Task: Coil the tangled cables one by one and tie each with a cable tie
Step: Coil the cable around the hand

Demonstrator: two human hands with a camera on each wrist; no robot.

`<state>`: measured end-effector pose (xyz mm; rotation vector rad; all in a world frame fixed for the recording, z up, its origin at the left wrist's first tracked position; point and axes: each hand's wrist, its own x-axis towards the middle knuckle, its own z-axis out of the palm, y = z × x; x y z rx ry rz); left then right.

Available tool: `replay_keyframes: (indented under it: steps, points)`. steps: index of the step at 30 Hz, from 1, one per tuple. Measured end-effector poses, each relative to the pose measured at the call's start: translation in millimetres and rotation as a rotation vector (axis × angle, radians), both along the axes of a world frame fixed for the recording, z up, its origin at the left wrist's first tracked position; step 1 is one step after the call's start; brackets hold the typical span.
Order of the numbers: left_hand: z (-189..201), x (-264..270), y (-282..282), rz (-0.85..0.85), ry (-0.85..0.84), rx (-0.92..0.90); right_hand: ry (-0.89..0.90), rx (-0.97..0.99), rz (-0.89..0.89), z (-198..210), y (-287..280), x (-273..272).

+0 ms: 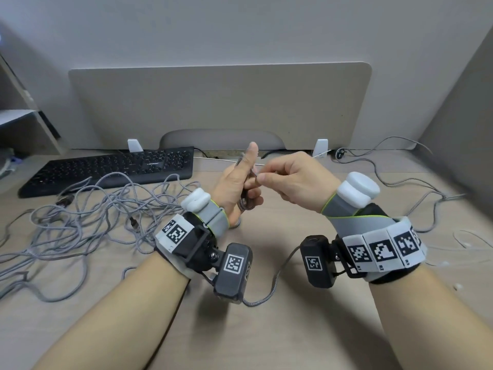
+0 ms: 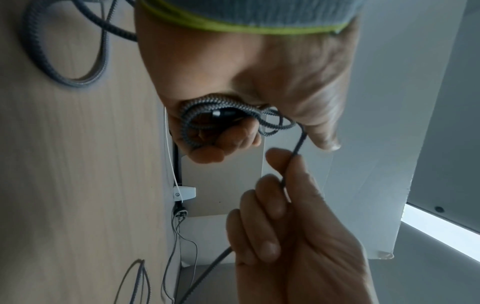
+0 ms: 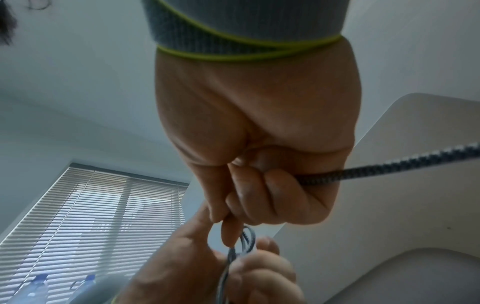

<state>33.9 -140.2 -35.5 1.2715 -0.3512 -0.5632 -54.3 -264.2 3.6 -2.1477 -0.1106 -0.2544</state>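
Note:
My left hand (image 1: 240, 182) is raised above the desk, thumb up, its curled fingers holding a small coil of grey braided cable (image 1: 246, 201). The left wrist view shows that coil (image 2: 207, 115) looped in the palm with a dark plug inside it. My right hand (image 1: 288, 180) meets it from the right and pinches the same cable (image 2: 293, 160) between thumb and fingers. The strand (image 3: 376, 168) leaves the right fist sideways. A loose length (image 1: 269, 287) hangs down and trails on the desk between my wrists. A tangled heap of grey cables (image 1: 88, 214) lies to the left.
A black keyboard (image 1: 114, 169) sits at the back left of the wooden desk (image 1: 266, 329). A beige partition panel (image 1: 218, 102) stands behind. Thin grey wires (image 1: 394, 182) run across the right side. A shelf unit (image 1: 16, 121) is at far left.

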Motion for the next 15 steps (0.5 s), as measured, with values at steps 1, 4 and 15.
replay_keyframes:
  steps: [1, 4, 15]
  points:
    - [0, 1, 0, 0.014, -0.015, -0.013, 0.004, -0.012, 0.016, -1, 3, 0]
    - [5, 3, 2, 0.102, -0.088, -0.045, 0.004, -0.066, -0.005, -6, 9, 4]
    - [34, 47, 43, 0.267, 0.110, -0.392, 0.072, -0.009, -0.135, -17, -19, 12]
